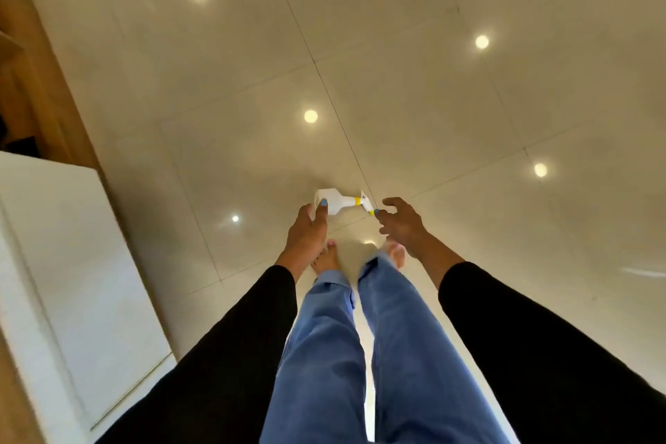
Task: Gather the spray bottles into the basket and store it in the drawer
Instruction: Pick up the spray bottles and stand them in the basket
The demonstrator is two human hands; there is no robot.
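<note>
A white spray bottle (337,205) with a yellow collar and white trigger lies on its side on the glossy floor tiles, just beyond my bare feet. My left hand (306,232) reaches down with its fingertips at the bottle's base, fingers apart. My right hand (402,223) hovers open at the trigger end, its fingertips almost touching the nozzle. Neither hand has a grip on the bottle. No basket and no drawer shows in this view.
A white cabinet front (79,285) stands at the left, with wooden shelving (39,83) behind it. Cream floor tiles (468,119) reflecting ceiling lights stretch ahead and to the right. My legs in blue trousers (360,353) fill the lower middle.
</note>
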